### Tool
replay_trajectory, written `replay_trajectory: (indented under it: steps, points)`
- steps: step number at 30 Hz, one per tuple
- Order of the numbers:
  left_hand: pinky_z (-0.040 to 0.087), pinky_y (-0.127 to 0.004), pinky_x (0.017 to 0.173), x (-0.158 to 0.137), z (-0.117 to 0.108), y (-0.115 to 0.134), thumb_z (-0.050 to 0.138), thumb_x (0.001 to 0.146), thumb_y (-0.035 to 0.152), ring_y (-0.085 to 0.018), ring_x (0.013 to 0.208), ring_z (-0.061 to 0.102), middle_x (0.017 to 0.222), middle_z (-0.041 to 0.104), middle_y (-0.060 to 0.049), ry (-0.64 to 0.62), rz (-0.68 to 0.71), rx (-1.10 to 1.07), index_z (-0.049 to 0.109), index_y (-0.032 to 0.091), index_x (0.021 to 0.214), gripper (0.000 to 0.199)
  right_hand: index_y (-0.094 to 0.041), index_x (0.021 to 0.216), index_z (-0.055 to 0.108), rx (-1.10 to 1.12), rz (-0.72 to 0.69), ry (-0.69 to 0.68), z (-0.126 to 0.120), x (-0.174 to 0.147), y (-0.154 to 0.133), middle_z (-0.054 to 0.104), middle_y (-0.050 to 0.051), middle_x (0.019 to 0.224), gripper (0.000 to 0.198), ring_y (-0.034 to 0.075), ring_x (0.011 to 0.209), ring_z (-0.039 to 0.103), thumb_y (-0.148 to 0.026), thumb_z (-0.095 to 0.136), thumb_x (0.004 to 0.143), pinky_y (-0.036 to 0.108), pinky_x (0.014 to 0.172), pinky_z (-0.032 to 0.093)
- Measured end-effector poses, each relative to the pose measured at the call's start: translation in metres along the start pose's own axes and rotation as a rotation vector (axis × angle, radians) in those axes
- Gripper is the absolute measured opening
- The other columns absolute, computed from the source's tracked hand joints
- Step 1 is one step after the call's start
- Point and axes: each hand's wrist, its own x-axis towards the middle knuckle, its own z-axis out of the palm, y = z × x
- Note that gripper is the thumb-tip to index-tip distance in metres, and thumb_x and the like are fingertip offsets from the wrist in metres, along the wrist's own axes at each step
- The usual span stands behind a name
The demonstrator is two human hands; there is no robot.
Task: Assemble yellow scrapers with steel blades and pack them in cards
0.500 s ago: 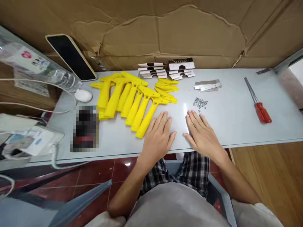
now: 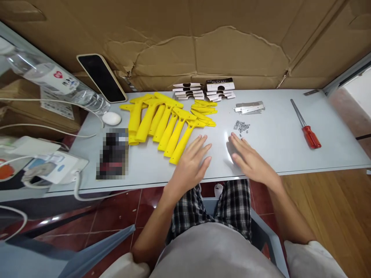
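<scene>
My left hand (image 2: 190, 160) is open and empty, fingers apart, just right of the nearest yellow scraper-like handle (image 2: 182, 143). Several such T-shaped plastic handles lie in an overlapping row. My right hand (image 2: 252, 160) is open too, tilted a little off the table with its shadow beneath, below a small pile of screws (image 2: 241, 126). Small flat yellow pieces (image 2: 204, 110) are stacked beside the handles. Behind the screws lie thin metal strips (image 2: 249, 108) in clear wrapping. A screwdriver with a red handle (image 2: 311, 137) rests at the right.
Folded white card boxes (image 2: 220, 87) stand by the cardboard wall (image 2: 208, 50). At left are a phone (image 2: 102, 79), a water bottle (image 2: 60, 79), a white egg-shaped object (image 2: 111, 118), a blurred dark item (image 2: 113, 154) and a power strip (image 2: 62, 170) with cables. The table's front edge (image 2: 319, 169) runs near my lap.
My hands lay flat on the table before. Now both are lifting and turning, with the fingers more spread. The view has shifted slightly; the things on the table stay in place.
</scene>
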Motion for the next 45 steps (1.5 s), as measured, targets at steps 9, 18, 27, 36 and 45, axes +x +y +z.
replay_trajectory:
  steps: [9,18,27,36,45]
  points:
    - [0.061,-0.051,0.128,-0.011,-0.037,-0.045,0.047,0.122,0.056,-0.03,0.144,0.078,0.145,0.085,-0.015,0.581,-0.42,-0.352,0.085,0.017,0.138,0.057,-0.026,0.168,0.058,0.987,0.17,0.34,-0.021,0.012,0.035,0.049,0.007,0.179,0.102,0.025,0.171,0.053,-0.099,0.043,0.098,0.049,0.153,0.044]
    - [0.05,-0.07,0.129,-0.019,-0.025,-0.03,0.064,0.111,0.033,-0.046,0.151,0.069,0.15,0.081,-0.021,0.156,-0.204,0.354,0.083,0.015,0.133,0.034,-0.021,0.124,0.085,0.675,0.102,0.223,-0.001,0.012,0.015,0.081,0.01,0.129,0.062,0.02,0.125,0.08,-0.077,0.076,0.097,0.048,0.128,0.063]
    - [0.039,-0.077,0.139,-0.011,-0.014,-0.006,0.062,0.113,0.024,-0.045,0.159,0.064,0.14,0.084,-0.02,0.064,-0.127,0.393,0.079,0.016,0.137,0.031,-0.017,0.122,0.085,-0.009,0.221,0.611,-0.062,0.013,0.062,0.078,0.015,0.131,0.052,0.024,0.123,0.071,-0.056,0.059,0.102,0.045,0.112,0.06]
    - [0.041,-0.071,0.144,-0.017,0.012,-0.018,0.058,0.106,0.005,-0.042,0.182,0.027,0.191,0.039,-0.021,0.109,-0.019,0.135,0.072,0.019,0.148,0.046,-0.015,0.147,0.08,-0.37,0.735,0.577,-0.129,-0.022,0.163,0.067,0.025,0.142,0.063,0.025,0.111,0.061,-0.035,0.058,0.092,0.051,0.117,0.052]
    - [0.042,-0.07,0.143,-0.021,0.016,-0.033,0.048,0.105,0.001,-0.039,0.181,0.031,0.191,0.038,-0.023,-0.014,-0.007,0.039,0.074,0.016,0.144,0.05,-0.014,0.13,0.088,-0.242,0.371,0.525,-0.08,0.025,0.125,0.076,0.015,0.124,0.05,0.015,0.092,0.061,-0.033,0.058,0.095,0.037,0.115,0.055]
